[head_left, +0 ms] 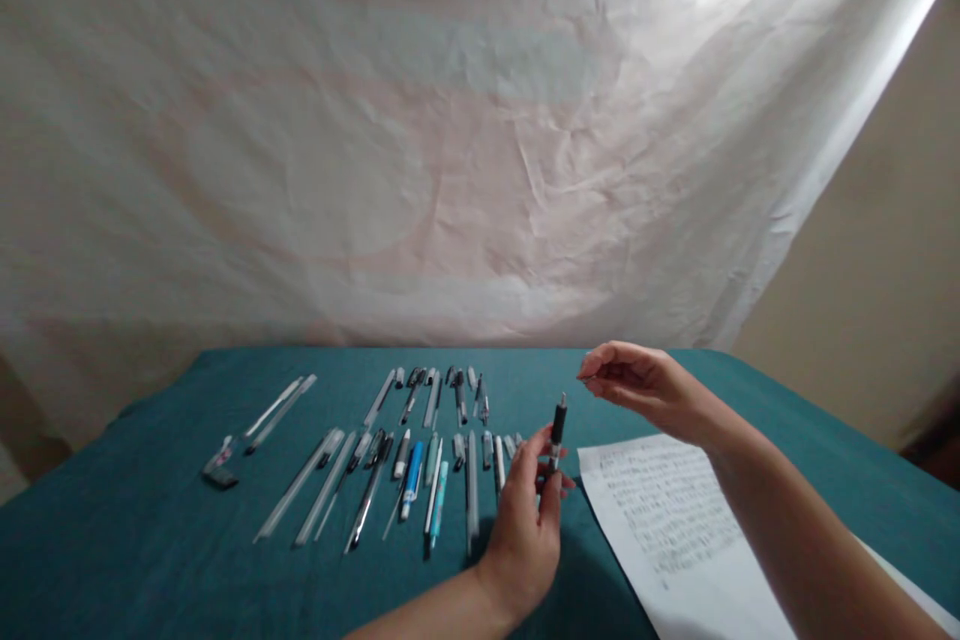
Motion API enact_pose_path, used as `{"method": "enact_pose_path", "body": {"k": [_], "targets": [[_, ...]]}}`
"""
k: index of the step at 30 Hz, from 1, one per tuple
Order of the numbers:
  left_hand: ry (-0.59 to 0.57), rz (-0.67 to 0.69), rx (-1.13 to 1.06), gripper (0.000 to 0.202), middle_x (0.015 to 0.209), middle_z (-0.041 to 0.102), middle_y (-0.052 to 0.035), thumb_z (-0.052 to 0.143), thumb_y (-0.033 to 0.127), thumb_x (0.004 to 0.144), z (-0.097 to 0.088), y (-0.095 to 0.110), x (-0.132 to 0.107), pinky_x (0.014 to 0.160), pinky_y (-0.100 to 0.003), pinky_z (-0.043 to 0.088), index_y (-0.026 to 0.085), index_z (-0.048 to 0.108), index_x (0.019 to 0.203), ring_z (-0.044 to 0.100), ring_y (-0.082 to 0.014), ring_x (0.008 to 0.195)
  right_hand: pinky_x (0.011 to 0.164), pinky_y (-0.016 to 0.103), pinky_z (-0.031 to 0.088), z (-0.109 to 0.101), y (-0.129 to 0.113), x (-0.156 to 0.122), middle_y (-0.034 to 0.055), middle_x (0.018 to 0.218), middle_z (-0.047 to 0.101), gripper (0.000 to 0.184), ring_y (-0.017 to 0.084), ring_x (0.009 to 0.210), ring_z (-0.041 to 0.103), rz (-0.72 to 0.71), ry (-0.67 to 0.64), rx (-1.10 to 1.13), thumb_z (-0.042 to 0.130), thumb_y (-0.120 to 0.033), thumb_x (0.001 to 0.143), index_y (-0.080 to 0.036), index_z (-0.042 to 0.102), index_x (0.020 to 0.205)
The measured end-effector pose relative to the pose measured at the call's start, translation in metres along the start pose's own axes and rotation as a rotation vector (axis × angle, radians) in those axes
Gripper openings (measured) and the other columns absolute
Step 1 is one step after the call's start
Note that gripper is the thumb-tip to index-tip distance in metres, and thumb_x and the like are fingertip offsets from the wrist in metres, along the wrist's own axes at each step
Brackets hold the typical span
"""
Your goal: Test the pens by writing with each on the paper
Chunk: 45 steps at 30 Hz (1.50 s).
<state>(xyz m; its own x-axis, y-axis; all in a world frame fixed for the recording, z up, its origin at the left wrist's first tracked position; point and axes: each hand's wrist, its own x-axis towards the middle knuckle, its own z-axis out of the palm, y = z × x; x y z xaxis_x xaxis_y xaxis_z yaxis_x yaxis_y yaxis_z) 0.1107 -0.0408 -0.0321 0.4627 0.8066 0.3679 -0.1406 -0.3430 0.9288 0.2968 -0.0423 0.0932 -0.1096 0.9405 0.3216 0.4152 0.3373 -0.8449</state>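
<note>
My left hand [529, 520] grips a pen [559, 423] between thumb and fingers, above the table. The pen stands nearly upright with its narrow tip upward; it has a black grip section and a clear or silvery part below, partly hidden by the fingers. To the right and a little higher, my right hand [637, 380] is in the air, apart from the pen. Its thumb and forefinger are pinched together, with a tiny dark thing at the fingertips too small to name. Left of my left hand lie pens and pen parts, among them a blue pen [412, 480] and a turquoise pen [439, 505].
A dark green cloth [150, 540] covers the table. Sheets of handwritten paper [675, 505] lie under my right forearm. Several clear pen barrels [471, 490] and caps form two rows. Farther left are two slender tubes and a small clear-and-dark piece [220, 468]. A pale sheet [450, 170] hangs behind.
</note>
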Motion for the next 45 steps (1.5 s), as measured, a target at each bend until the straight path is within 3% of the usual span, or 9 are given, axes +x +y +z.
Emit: {"method": "enact_pose_path", "body": {"k": [16, 23, 30, 36, 45], "targets": [[-0.069, 0.030, 0.081, 0.036, 0.113, 0.052, -0.0114, 0.039, 0.026, 0.089, 0.004, 0.002, 0.004, 0.083, -0.033, 0.047, 0.019, 0.039, 0.124, 0.057, -0.0157, 0.087, 0.071, 0.026, 0.049, -0.002, 0.000, -0.008, 0.0046, 0.085, 0.061, 0.020, 0.013, 0.077, 0.058, -0.042, -0.039, -0.065, 0.060, -0.032, 0.075, -0.016, 0.057, 0.087], [-0.103, 0.036, 0.124, 0.034, 0.109, 0.054, -0.0098, 0.040, 0.025, 0.089, 0.003, 0.008, 0.005, 0.084, -0.034, 0.045, 0.021, 0.042, 0.123, 0.057, -0.0171, 0.088, 0.071, 0.026, 0.049, -0.004, -0.001, -0.010, 0.0045, 0.085, 0.064, 0.020, 0.014, 0.077, 0.059, -0.039, -0.174, -0.188, 0.058, -0.032, 0.076, -0.016, 0.061, 0.089], [-0.112, 0.065, 0.147, 0.034, 0.105, 0.054, -0.0082, 0.040, 0.024, 0.089, 0.004, 0.011, 0.004, 0.083, -0.032, 0.045, 0.022, 0.044, 0.122, 0.057, -0.0166, 0.087, 0.070, 0.026, 0.048, -0.006, -0.003, -0.013, 0.0043, 0.085, 0.065, 0.018, 0.015, 0.078, 0.060, 0.005, -0.205, -0.237, 0.056, -0.029, 0.077, -0.017, 0.062, 0.089], [-0.088, 0.131, 0.160, 0.035, 0.103, 0.055, -0.0092, 0.037, 0.022, 0.089, 0.003, 0.013, 0.005, 0.080, -0.032, 0.044, 0.020, 0.045, 0.124, 0.055, -0.0163, 0.082, 0.065, 0.024, 0.046, -0.008, -0.004, -0.016, 0.0030, 0.077, 0.065, 0.016, 0.014, 0.072, 0.060, 0.038, -0.196, -0.305, 0.056, -0.031, 0.076, -0.018, 0.064, 0.082], [-0.109, 0.164, 0.194, 0.038, 0.109, 0.052, -0.0090, 0.036, 0.015, 0.088, 0.002, 0.009, 0.005, 0.083, -0.030, 0.043, 0.022, 0.047, 0.124, 0.052, -0.0176, 0.094, 0.048, 0.019, 0.034, -0.011, 0.001, -0.017, 0.0001, 0.061, 0.059, 0.023, 0.010, 0.054, 0.049, 0.080, -0.256, -0.500, 0.051, -0.036, 0.079, -0.017, 0.062, 0.074]]}}
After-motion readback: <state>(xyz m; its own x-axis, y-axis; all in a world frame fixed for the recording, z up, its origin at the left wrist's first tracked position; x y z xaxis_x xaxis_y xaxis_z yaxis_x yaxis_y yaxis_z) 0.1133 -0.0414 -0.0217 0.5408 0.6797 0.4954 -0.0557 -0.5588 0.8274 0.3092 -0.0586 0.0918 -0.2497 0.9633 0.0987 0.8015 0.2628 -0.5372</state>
